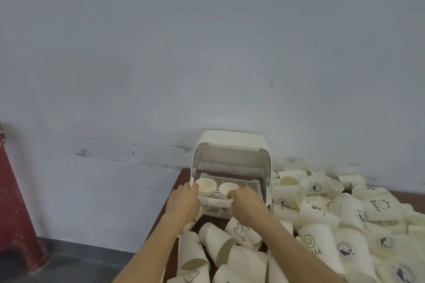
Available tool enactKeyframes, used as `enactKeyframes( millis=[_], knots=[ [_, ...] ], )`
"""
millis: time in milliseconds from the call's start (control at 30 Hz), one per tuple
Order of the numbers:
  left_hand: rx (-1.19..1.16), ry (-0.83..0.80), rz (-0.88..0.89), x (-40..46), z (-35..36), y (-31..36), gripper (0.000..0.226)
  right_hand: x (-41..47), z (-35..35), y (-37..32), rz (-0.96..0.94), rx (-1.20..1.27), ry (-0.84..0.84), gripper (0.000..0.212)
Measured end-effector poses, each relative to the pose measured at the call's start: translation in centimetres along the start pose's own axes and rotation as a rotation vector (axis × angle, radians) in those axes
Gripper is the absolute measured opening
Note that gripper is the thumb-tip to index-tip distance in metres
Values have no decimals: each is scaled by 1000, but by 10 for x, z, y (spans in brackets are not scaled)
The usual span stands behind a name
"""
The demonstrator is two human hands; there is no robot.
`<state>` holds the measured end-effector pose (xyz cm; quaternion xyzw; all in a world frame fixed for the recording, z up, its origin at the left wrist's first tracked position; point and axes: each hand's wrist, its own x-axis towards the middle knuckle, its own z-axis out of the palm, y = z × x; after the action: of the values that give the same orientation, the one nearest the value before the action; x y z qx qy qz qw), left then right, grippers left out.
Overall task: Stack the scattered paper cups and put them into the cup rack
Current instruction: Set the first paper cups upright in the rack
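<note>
A cream cup rack (230,145) with its clear lid flipped up stands on the dark table against the wall. Two upright paper cups sit on its slatted tray: a left cup (205,185) and a right cup (226,189). My left hand (182,202) grips the left cup at its side. Fingers of my right hand (247,204) are closed on the right cup's rim. Several loose cream paper cups (317,211) with printed bears, smileys and whales lie scattered in front and to the right.
The brown table's left edge (178,179) runs close to the rack, with grey floor below. A red stool (16,209) stands at far left. The white wall rises directly behind the rack. Piled cups cover the table's right side.
</note>
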<state>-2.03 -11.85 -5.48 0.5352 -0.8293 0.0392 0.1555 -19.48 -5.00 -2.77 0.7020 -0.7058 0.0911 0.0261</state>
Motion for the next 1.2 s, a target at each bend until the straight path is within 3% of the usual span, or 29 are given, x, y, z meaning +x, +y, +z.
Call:
enactKeyframes(
  millis=[267,600,900,1067,1200],
  knots=[
    [-39,-164,10,-8,10,-13,31,-13,-2,-5,-92,-159,-220,34],
    [-19,-200,-72,-9,18,-16,54,-17,-1,-8,-105,-179,-241,30],
    [-81,-307,-143,-7,16,-30,41,-17,-15,-10,-94,-216,-240,24],
    [-127,-262,-149,-8,10,-32,27,-19,-24,-7,-73,-225,-233,23],
    [-139,-205,-138,-6,-1,-31,14,-23,-29,-6,-69,-228,-229,7]
  ],
)
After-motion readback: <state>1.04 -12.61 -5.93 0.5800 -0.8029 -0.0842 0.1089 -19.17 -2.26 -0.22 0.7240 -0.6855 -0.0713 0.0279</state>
